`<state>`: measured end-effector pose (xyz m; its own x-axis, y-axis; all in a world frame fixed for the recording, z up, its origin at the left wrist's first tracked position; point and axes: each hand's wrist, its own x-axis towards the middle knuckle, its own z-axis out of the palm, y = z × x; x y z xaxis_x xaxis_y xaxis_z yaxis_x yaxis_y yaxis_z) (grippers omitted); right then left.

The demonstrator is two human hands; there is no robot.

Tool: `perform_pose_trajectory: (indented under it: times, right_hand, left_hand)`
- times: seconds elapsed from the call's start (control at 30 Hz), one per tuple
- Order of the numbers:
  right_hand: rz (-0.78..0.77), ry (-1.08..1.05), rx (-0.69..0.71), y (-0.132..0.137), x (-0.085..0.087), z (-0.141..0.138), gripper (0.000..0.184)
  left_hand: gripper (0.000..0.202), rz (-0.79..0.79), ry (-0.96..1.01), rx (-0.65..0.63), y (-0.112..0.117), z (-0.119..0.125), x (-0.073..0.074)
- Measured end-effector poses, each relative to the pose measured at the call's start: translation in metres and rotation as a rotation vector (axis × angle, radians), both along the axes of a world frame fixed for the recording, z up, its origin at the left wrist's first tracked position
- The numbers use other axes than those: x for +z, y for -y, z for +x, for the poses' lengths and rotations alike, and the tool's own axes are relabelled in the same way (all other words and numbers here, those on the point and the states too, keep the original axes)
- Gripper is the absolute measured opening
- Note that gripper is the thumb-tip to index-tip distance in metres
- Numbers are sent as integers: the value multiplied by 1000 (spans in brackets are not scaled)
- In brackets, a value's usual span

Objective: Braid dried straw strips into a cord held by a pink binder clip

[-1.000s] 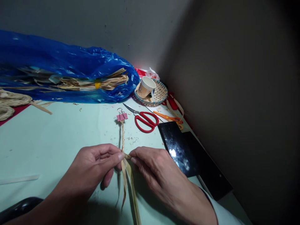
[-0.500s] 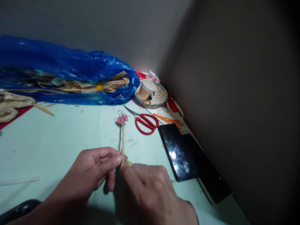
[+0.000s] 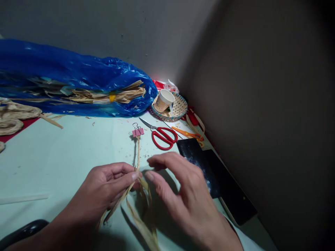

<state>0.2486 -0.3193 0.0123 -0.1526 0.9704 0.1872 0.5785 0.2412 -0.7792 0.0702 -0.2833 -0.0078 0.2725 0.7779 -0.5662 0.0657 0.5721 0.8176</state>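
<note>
A thin braid of dried straw (image 3: 138,153) lies on the pale green table (image 3: 65,153), its far end clamped by a pink binder clip (image 3: 137,131). My left hand (image 3: 104,190) pinches the braid's near end between thumb and forefinger. Loose straw strips (image 3: 138,216) trail from that pinch toward me. My right hand (image 3: 183,195) hovers just right of the pinch, fingers spread and apart, its thumb close to the strips but gripping nothing.
Red scissors (image 3: 162,135) and orange scissors (image 3: 190,133) lie beyond the clip. A woven basket (image 3: 180,106) holds a paper cup (image 3: 164,100). A blue plastic bag (image 3: 73,83) of straw lies at the back left, coiled braid (image 3: 13,118) at the far left, a black phone (image 3: 204,167) at the right.
My right hand has let go of the strips, lifted and opened its fingers. The loose strips now fan out below the left hand's pinch. The left hand has stayed put.
</note>
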Motion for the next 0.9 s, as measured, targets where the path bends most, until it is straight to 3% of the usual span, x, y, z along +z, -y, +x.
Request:
perform_pose_trajectory:
  times: [0.1, 0.17, 0.33, 0.43, 0.6, 0.9]
  right_hand:
    - [-448, -386, 154, -9, -6, -1, 29]
    - [-589, -518, 249, -12, -14, -7, 30]
    - [-447, -350, 179, -10, -22, -16, 31]
    - [-413, -362, 170, -8, -25, -16, 33]
    - [-390, -375, 139, -8, -33, -17, 29]
    - [-398, -363, 36, -5, -30, -19, 28]
  left_hand:
    - [21, 51, 39, 9, 1, 1, 0]
    - [16, 87, 77, 1, 1, 1, -1]
    - [12, 197, 12, -30, -2, -3, -13]
    - [12, 236, 18, 0, 1, -2, -18]
    - [12, 224, -7, 97, 12, 4, -15]
    - [24, 224, -53, 31, 16, 0, -16]
